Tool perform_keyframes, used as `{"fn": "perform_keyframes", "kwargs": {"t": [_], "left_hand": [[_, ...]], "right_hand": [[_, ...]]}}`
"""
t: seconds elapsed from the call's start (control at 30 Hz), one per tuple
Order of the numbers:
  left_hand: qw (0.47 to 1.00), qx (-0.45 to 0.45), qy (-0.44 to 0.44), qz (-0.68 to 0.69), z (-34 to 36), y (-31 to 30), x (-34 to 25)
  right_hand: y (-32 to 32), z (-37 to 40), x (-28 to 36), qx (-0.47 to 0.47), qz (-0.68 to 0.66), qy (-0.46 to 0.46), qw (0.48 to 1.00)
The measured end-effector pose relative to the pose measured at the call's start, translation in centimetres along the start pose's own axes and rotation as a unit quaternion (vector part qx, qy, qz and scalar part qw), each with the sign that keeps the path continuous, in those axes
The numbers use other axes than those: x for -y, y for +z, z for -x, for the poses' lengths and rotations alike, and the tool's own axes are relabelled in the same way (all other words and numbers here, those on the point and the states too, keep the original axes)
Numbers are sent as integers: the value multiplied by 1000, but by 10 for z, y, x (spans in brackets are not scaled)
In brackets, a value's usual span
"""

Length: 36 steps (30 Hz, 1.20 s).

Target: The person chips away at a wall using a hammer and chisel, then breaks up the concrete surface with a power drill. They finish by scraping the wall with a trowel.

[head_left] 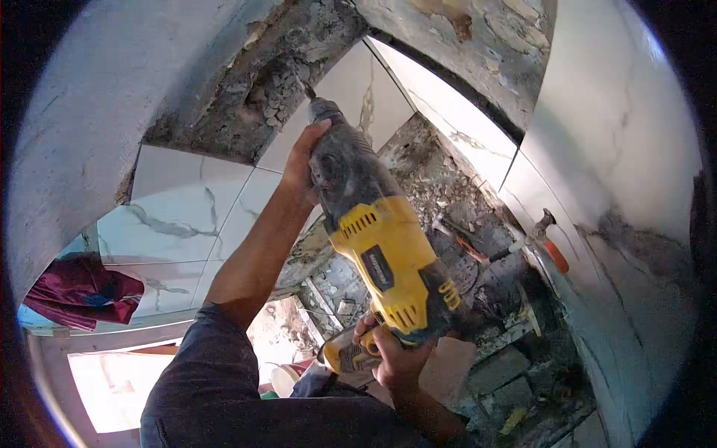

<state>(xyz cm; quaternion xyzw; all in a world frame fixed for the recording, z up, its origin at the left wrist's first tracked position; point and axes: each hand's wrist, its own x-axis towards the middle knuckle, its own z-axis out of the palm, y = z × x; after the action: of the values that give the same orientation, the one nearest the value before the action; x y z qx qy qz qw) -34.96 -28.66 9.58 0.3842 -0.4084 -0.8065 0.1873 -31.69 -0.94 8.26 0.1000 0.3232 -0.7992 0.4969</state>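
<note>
A yellow and black rotary hammer (pixel 392 257) runs diagonally across the middle of the head view, its nose tilted up to the left. My left hand (pixel 304 160) is wrapped round its dark front housing, just behind the chuck. Lower down, my right hand (pixel 399 360) grips the rear handle, fingers closed around it by the trigger. The chisel bit (pixel 305 84) points at the rough, broken patch of wall (pixel 265 97) above the white tiles. Whether its tip touches the masonry is hard to make out.
White veined tiles (pixel 175 201) cover the lower wall. Rubble (pixel 441 183) lies along the floor. At right are a hammer with an orange handle (pixel 554 254) and another orange-handled tool (pixel 470 249). A maroon cloth (pixel 82 291) hangs at left, above a bright opening (pixel 119 388).
</note>
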Motion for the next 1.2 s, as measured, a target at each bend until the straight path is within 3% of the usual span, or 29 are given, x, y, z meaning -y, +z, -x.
{"fn": "perform_keyframes", "kwargs": {"t": [0.07, 0.13, 0.17, 0.23, 0.33, 0.4, 0.43, 0.47, 0.6, 0.73, 0.8, 0.83, 0.9, 1.0, 1.13, 1.2], "left_hand": [[999, 33, 10, 30, -8, -4, -3], [987, 112, 64, 91, -16, -4, -3], [988, 105, 60, 96, -13, -7, 0], [977, 179, 62, 96, -17, -4, -8], [993, 117, 26, 5, -8, -7, -16], [988, 148, 32, 22, 1, 0, -9], [991, 127, 21, 46, 7, 4, -4], [992, 104, 7, 72, 12, 7, 3], [971, 152, 4, 187, 15, 23, 17], [965, 139, 3, 224, 1, 18, 16], [945, 177, -3, 276, -9, 8, 11], [944, 177, -2, 279, -13, 2, 7], [979, 116, 43, 162, -19, -11, 0], [965, 169, 43, 195, -30, -31, -1], [961, 167, 27, 219, -39, -42, -12], [965, 124, 11, 230, -30, -35, -15]], "right_hand": [[0, -8, -12, -7, 8, -27, 1000], [-11, -15, -25, -13, 270, -175, 947], [-19, -16, -35, 20, 241, -136, 961], [-23, -22, -33, 9, 251, -162, 954], [-23, -15, -15, -1, 248, -229, 941], [-40, -3, -3, 64, 322, -130, 935], [-28, 5, 15, 104, 414, -242, 871], [-26, 4, 16, 107, 420, -240, 869], [-24, -3, 16, 110, 453, -258, 846], [-22, -13, 14, 113, 476, -279, 826], [-19, -21, 11, 115, 487, -289, 816], [-17, -25, 10, 116, 493, -294, 811], [-13, -34, 5, 120, 504, -302, 801], [-10, -40, -1, 122, 520, -310, 787], [-8, -41, -9, 127, 534, -335, 766], [-6, -38, -15, 129, 537, -347, 758]]}}
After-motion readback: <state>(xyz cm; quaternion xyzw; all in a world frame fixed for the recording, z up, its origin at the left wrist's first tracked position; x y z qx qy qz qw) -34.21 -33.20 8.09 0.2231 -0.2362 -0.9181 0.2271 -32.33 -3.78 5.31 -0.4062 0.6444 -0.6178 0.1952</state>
